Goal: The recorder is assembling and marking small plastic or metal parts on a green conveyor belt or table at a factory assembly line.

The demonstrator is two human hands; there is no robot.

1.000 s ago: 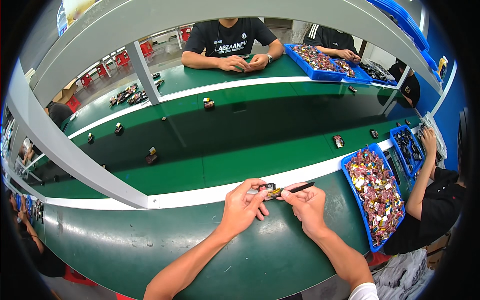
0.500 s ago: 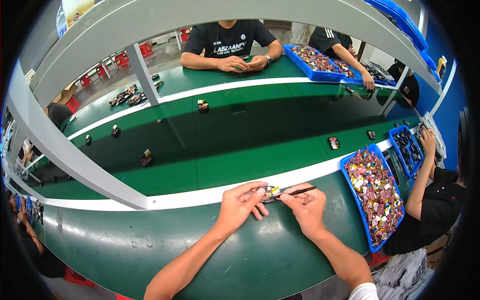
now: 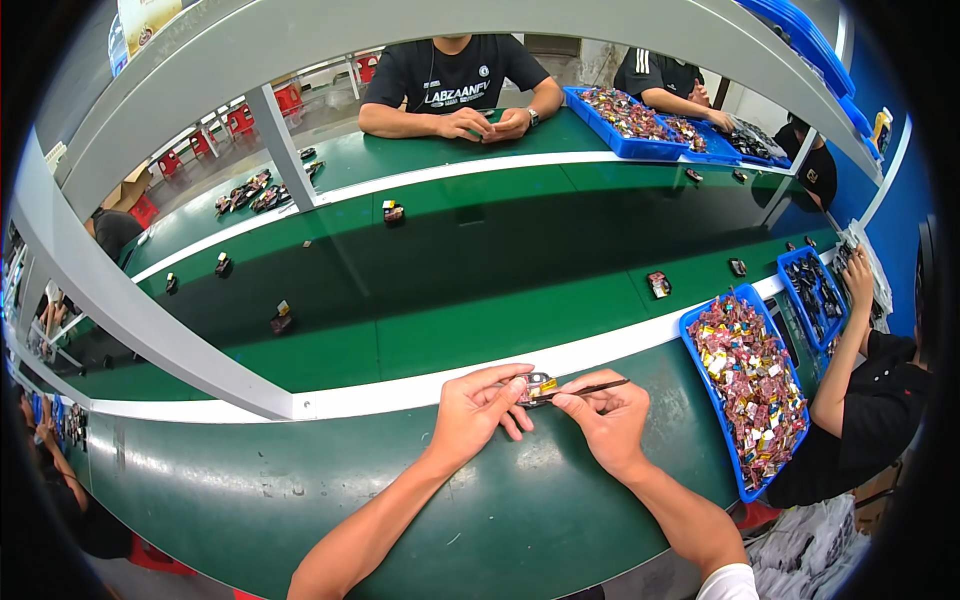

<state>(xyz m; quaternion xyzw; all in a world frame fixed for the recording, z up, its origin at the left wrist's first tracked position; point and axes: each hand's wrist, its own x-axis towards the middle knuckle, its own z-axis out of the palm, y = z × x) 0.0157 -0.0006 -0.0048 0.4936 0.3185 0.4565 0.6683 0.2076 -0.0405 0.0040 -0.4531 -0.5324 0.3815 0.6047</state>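
Observation:
My left hand pinches a small dark plastic housing between thumb and fingers, just above the near bench edge. Silvery and yellow parts show on the housing. Closed around slim black tweezers, my right hand holds their tip against the housing's right side. The tip's exact contact point is too small to make out. To the right of my right hand stands a blue tray heaped with small reddish, white and yellow electronic parts.
A green conveyor belt with scattered dark housings runs beyond the white rail. A grey frame post rises at left. Another blue tray and a co-worker's arm are at right; another person sits opposite.
The housings on the belt have shifted slightly left. Across the belt, a co-worker's hand has drawn back from a housing toward the far trays. My hands stay nearly in place, the tweezers slightly shifted.

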